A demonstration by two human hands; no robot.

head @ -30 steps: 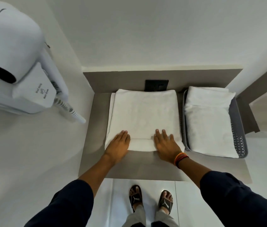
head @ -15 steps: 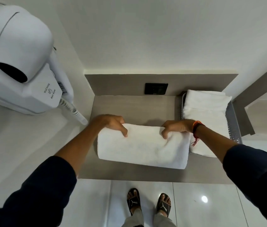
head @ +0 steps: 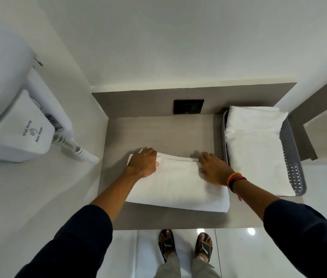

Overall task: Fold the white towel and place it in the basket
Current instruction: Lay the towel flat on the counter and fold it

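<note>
A white towel, folded into a thick oblong, lies on the grey counter near its front edge. My left hand rests palm down on the towel's far left corner. My right hand presses flat on its far right corner, fingers spread. Neither hand grips the cloth. To the right stands a grey perforated basket that holds another folded white towel.
A white wall hair dryer with a coiled cord hangs on the left wall, close to my left arm. A black socket plate sits on the counter's back panel. My sandalled feet stand on the glossy tiled floor below.
The towel went from spread flat to folded in half toward me. My hands, which gripped its far edge half a second ago, now lie flat on top of it.
</note>
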